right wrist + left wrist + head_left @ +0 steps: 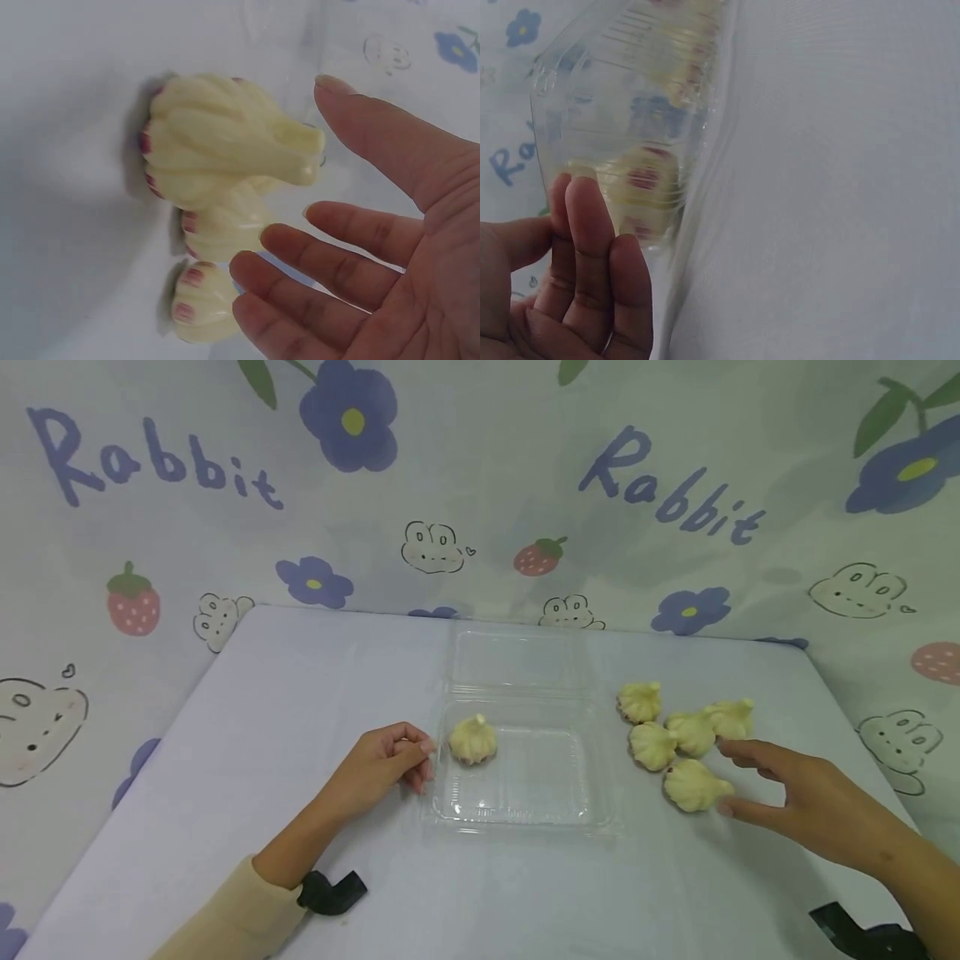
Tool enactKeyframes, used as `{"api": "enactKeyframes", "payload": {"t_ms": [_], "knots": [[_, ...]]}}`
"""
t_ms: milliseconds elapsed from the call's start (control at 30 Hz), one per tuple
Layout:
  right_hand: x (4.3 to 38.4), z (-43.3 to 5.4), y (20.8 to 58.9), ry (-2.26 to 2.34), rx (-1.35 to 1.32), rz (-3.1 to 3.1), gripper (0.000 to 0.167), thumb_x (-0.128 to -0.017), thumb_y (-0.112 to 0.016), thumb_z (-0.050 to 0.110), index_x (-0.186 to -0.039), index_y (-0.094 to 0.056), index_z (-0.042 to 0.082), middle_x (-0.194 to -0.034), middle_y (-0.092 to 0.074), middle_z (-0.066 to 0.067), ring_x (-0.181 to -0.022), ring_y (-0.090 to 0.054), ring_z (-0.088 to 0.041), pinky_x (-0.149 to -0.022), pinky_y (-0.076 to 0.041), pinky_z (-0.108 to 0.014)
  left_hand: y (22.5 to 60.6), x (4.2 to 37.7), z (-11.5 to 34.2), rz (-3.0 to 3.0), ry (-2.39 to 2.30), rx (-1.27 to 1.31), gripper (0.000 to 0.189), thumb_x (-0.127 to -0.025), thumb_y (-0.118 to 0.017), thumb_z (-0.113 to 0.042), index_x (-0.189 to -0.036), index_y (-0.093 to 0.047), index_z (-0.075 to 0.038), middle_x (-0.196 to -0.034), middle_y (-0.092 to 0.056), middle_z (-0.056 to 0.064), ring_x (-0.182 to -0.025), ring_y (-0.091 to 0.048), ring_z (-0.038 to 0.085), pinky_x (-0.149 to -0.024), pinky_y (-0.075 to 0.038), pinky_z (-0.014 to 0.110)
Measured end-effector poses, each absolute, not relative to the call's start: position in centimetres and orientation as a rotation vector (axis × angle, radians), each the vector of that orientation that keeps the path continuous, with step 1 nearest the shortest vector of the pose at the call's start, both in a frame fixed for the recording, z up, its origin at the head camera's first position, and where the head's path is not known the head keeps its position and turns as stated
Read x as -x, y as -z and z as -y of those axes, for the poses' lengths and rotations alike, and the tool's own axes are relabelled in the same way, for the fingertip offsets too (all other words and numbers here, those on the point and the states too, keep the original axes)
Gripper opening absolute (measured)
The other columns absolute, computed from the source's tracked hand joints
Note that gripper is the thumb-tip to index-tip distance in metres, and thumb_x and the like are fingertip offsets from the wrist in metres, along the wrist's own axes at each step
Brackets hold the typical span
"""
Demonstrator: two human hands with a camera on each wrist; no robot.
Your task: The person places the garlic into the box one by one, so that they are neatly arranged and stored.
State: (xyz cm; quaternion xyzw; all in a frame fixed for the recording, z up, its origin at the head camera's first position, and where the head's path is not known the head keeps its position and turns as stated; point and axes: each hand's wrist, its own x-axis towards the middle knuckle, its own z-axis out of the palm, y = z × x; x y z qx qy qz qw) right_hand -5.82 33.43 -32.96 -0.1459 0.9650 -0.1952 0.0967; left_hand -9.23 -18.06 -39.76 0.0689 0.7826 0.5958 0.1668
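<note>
A clear plastic clamshell box lies with its lid folded back. Inside its left part sits one garlic bulb. My left hand pinches the box's left rim between thumb and fingers; in the left wrist view the fingertips overlap the clear wall. To the right, my right hand is spread around the stem side of the nearest garlic bulb, holding nothing. Up close in the right wrist view, that bulb points its stem toward the gap between thumb and fingers.
Several more garlic bulbs cluster behind the nearest one, right of the box. A white cloth covers the table. Behind it hangs a printed curtain with rabbits, flowers and strawberries.
</note>
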Motion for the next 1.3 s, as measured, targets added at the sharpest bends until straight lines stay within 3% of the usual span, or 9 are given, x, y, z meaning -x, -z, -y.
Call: {"api": "enactKeyframes", "payload": {"t_ms": [233,500,800,1033,1133,1300], "knots": [[5.6,-33.2,34.3,0.669,0.450,-2.877,0.075,-0.089,-0.085,0.039,-0.148,-0.053,0.004,-0.138,-0.063,-0.020,-0.116,-0.064,-0.051,-0.092,-0.052,-0.060,39.7,9.3,18.0,-2.232,-1.685,-0.193,0.029,-0.106,-0.065,-0.028,-0.111,-0.064,0.001,-0.084,-0.071,0.011,-0.074,-0.069,0.027,-0.067,-0.054,0.030],[5.6,-33.0,35.7,0.739,0.422,-2.886,0.066,-0.090,-0.084,0.037,-0.143,-0.057,0.009,-0.142,-0.061,-0.019,-0.115,-0.067,-0.046,-0.088,-0.057,-0.050,39.9,9.4,18.1,-2.232,-1.688,-0.222,0.025,-0.107,-0.064,-0.024,-0.110,-0.064,0.001,-0.083,-0.071,0.011,-0.067,-0.066,0.025,-0.065,-0.053,0.030],[5.7,-32.8,36.8,0.748,0.397,-2.872,0.066,-0.092,-0.083,0.038,-0.143,-0.056,0.007,-0.139,-0.063,-0.020,-0.115,-0.067,-0.046,-0.087,-0.058,-0.051,39.9,9.4,18.1,-2.232,-1.678,-0.230,0.025,-0.107,-0.063,-0.023,-0.110,-0.064,0.001,-0.084,-0.071,0.011,-0.064,-0.064,0.024,-0.063,-0.052,0.030],[5.4,-32.9,37.7,0.750,0.378,-2.900,0.064,-0.090,-0.085,0.034,-0.141,-0.057,0.006,-0.136,-0.065,-0.018,-0.112,-0.068,-0.043,-0.083,-0.060,-0.041,39.8,9.4,18.1,-2.246,-1.666,-0.221,0.024,-0.107,-0.063,-0.023,-0.110,-0.064,0.001,-0.083,-0.071,0.011,-0.065,-0.064,0.024,-0.063,-0.051,0.029],[5.3,-32.9,38.0,0.747,0.370,-2.906,0.065,-0.089,-0.086,0.033,-0.141,-0.058,0.008,-0.136,-0.065,-0.017,-0.111,-0.069,-0.042,-0.082,-0.060,-0.042,39.8,9.3,18.1,-2.261,-1.653,-0.222,0.024,-0.107,-0.063,-0.024,-0.110,-0.064,0.000,-0.084,-0.071,0.010,-0.067,-0.063,0.023,-0.063,-0.049,0.028],[5.3,-32.8,38.2,0.753,0.355,-2.898,0.067,-0.088,-0.087,0.033,-0.142,-0.056,0.008,-0.136,-0.064,-0.022,-0.114,-0.067,-0.048,-0.086,-0.057,-0.055,39.7,9.3,18.1,-2.280,-1.643,-0.220,0.023,-0.107,-0.063,-0.023,-0.109,-0.065,0.000,-0.084,-0.070,0.009,-0.069,-0.061,0.022,-0.062,-0.047,0.028]]}}
